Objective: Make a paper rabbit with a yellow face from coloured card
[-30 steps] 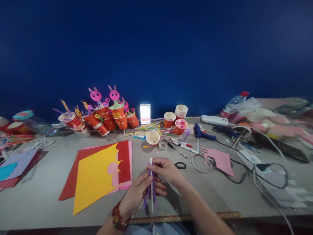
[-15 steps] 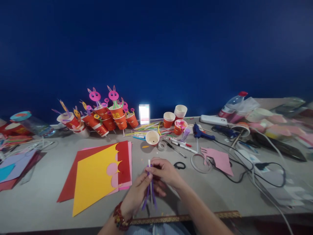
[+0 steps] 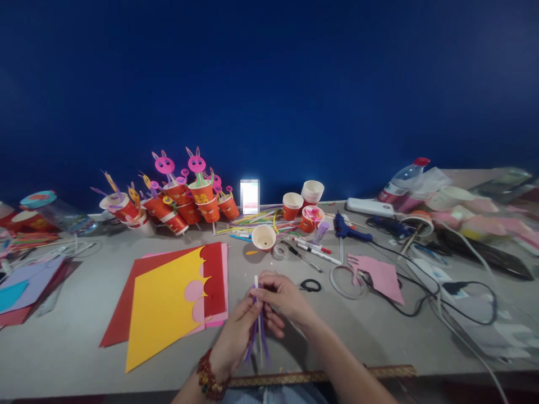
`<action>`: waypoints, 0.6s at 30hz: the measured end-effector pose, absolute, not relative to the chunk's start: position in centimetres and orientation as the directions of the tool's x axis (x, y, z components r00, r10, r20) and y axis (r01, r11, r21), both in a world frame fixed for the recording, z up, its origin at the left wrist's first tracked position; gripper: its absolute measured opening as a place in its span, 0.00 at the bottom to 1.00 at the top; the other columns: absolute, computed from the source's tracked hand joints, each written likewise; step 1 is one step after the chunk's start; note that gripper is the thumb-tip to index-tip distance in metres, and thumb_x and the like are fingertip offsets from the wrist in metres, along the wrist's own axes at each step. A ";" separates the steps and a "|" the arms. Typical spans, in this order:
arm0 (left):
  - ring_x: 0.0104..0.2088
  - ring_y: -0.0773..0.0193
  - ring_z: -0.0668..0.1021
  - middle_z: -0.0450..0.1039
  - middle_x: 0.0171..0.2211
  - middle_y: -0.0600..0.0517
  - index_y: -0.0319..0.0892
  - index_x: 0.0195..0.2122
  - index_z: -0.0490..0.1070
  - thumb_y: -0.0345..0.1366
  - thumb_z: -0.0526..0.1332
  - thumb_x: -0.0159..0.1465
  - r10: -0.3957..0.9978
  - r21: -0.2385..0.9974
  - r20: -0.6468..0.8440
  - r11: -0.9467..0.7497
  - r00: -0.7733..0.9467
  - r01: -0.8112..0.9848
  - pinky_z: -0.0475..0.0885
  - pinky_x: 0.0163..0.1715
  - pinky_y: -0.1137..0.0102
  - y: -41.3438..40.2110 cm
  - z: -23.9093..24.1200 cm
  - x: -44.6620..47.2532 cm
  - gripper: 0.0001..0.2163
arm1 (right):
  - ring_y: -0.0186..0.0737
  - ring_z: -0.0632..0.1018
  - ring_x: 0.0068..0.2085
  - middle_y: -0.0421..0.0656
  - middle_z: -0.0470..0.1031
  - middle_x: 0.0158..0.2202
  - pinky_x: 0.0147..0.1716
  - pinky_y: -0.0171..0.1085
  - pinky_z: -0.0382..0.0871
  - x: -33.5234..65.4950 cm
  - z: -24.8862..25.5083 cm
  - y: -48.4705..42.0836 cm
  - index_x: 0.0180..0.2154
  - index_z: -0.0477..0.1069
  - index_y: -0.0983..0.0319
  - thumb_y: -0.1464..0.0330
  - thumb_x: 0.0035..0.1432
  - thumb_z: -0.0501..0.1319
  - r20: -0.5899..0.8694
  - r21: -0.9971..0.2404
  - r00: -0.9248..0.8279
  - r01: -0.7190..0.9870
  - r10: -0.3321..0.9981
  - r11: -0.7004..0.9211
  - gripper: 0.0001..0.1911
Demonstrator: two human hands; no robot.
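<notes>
Head: 2 hands (image 3: 236, 326) (image 3: 287, 296), 1 white stick (image 3: 260, 331)

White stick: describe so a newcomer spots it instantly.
At the gray table, right of the yellow sheet, find the left hand and right hand meeting. The white stick is pinched there, its tip poking out at the far end. It is white and straight; the purple strips beside it splay toward the near edge.
</notes>
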State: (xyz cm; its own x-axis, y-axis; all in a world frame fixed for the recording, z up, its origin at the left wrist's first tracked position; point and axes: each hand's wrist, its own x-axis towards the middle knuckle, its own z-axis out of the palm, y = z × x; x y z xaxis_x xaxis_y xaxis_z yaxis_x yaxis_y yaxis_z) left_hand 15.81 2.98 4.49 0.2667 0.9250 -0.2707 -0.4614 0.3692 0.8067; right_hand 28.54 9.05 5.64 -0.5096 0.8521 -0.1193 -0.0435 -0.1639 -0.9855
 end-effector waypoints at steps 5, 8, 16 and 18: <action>0.23 0.61 0.80 0.79 0.27 0.46 0.38 0.31 0.70 0.50 0.63 0.62 0.914 0.813 -0.259 0.381 0.312 -0.440 0.73 0.29 0.68 3.1 4.5 15.8 0.17 | 0.25 0.66 0.14 0.35 0.66 0.24 0.10 0.28 0.54 28.7 4.9 8.6 0.26 0.69 0.62 0.55 0.56 0.65 -0.127 -0.981 -0.486 -0.066 0.864 -0.182 0.18; 0.23 0.61 0.80 0.79 0.27 0.46 0.38 0.30 0.70 0.51 0.63 0.62 0.912 0.824 -0.259 0.380 0.317 -0.419 0.73 0.29 0.68 3.0 4.5 15.9 0.18 | 0.23 0.65 0.13 0.36 0.67 0.30 0.09 0.28 0.53 28.9 4.8 8.4 0.26 0.70 0.64 0.54 0.55 0.66 -0.129 -0.983 -0.480 -0.056 0.868 -0.177 0.19; 0.22 0.64 0.78 0.78 0.26 0.47 0.37 0.31 0.70 0.51 0.63 0.61 0.913 0.818 -0.297 0.394 0.279 -0.419 0.72 0.26 0.70 2.5 4.2 16.4 0.18 | 0.25 0.67 0.18 0.38 0.65 0.31 0.12 0.29 0.57 29.0 4.7 8.2 0.22 0.70 0.64 0.53 0.52 0.67 -0.093 -0.991 -0.418 -0.046 0.904 -0.123 0.21; 0.20 0.65 0.77 0.77 0.24 0.48 0.38 0.31 0.69 0.51 0.63 0.61 0.913 0.828 -0.310 0.396 0.264 -0.398 0.70 0.24 0.72 2.5 4.3 16.4 0.19 | 0.30 0.69 0.23 0.39 0.65 0.29 0.19 0.30 0.62 29.0 4.9 8.2 0.21 0.71 0.63 0.54 0.52 0.68 -0.042 -0.998 -0.380 -0.028 0.924 -0.057 0.20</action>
State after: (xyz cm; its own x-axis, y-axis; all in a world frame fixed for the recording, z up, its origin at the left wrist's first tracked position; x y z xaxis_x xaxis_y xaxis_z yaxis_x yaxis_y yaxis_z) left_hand 16.36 2.52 4.25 0.2644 0.9133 -0.3097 -0.3976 0.3958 0.8278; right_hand 28.96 8.22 4.93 -0.3803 0.9239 -0.0418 -0.0282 -0.0567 -0.9980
